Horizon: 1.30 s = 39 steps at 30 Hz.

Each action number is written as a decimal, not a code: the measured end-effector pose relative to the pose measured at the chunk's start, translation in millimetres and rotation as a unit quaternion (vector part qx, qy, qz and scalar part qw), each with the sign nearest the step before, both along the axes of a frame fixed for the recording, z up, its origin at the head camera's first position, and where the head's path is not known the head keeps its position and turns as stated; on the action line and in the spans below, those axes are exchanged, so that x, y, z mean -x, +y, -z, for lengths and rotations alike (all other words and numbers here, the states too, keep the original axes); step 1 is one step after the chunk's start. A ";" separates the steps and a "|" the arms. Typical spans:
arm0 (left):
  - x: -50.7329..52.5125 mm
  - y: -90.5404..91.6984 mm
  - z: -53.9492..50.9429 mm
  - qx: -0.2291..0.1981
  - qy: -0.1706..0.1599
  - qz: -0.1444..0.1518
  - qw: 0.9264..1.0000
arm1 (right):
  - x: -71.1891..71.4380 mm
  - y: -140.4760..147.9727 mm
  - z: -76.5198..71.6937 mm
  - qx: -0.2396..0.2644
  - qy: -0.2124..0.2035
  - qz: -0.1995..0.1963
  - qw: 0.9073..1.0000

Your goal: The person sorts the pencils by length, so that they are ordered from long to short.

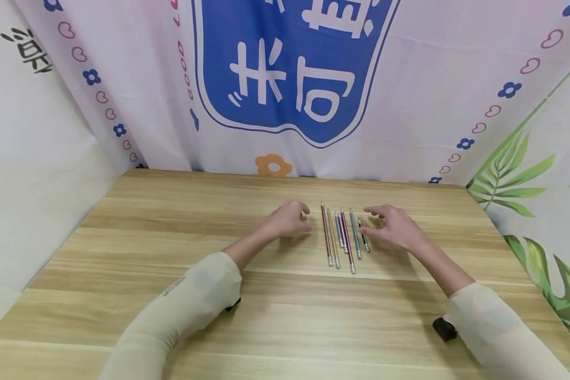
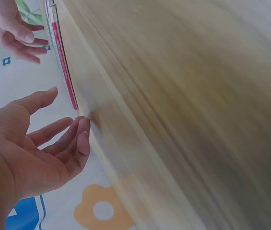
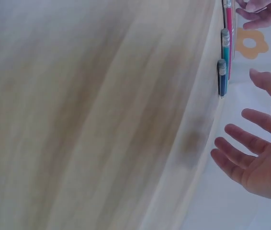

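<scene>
Several pencils lie roughly side by side on the wooden table, their eraser ends toward me in the head view. A dark red pencil (image 1: pixel 326 232) is leftmost, beside a yellow pencil (image 1: pixel 333 237). Farther right are a long red-purple pencil (image 1: pixel 348 243), a teal pencil (image 1: pixel 355 232) and a short dark pencil (image 1: pixel 363 235). My left hand (image 1: pixel 291 219) is left of the row, fingers loosely bent and holding nothing. To the right, my right hand (image 1: pixel 393 228) spreads its fingers beside the short dark pencil; the right wrist view shows its palm (image 3: pixel 267 167) bare.
The wooden table (image 1: pixel 285 316) extends toward me and to both sides. Behind its far edge hangs a printed cloth (image 1: pixel 408 132) with a blue emblem. A white wall covering (image 1: pixel 38 174) stands left, and a leaf-patterned one (image 1: pixel 551 221) right.
</scene>
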<state>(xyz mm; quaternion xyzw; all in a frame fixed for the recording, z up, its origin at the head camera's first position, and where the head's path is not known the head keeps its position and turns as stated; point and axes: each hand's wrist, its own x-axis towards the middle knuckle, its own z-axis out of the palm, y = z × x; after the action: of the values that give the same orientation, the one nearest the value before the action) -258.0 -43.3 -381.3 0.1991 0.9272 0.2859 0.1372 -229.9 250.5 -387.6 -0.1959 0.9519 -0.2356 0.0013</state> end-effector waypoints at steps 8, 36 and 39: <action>2.8 19.6 4.6 -0.021 -0.008 -0.019 1.000 | 1.9 -8.3 -0.9 0.062 -0.036 0.019 0.997; 15.3 47.9 13.8 -0.008 0.006 -0.104 0.995 | -18.6 -23.0 -6.7 0.106 -0.095 0.021 0.990; 15.4 46.7 13.1 -0.005 0.009 -0.101 0.995 | -22.6 -23.9 -6.9 0.111 -0.115 0.022 0.987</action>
<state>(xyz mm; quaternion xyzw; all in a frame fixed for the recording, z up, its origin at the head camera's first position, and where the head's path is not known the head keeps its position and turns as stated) -273.3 3.4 -394.4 0.1081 0.9424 0.3012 0.0980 -207.3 226.6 -380.7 -0.1454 0.9175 -0.3607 0.0835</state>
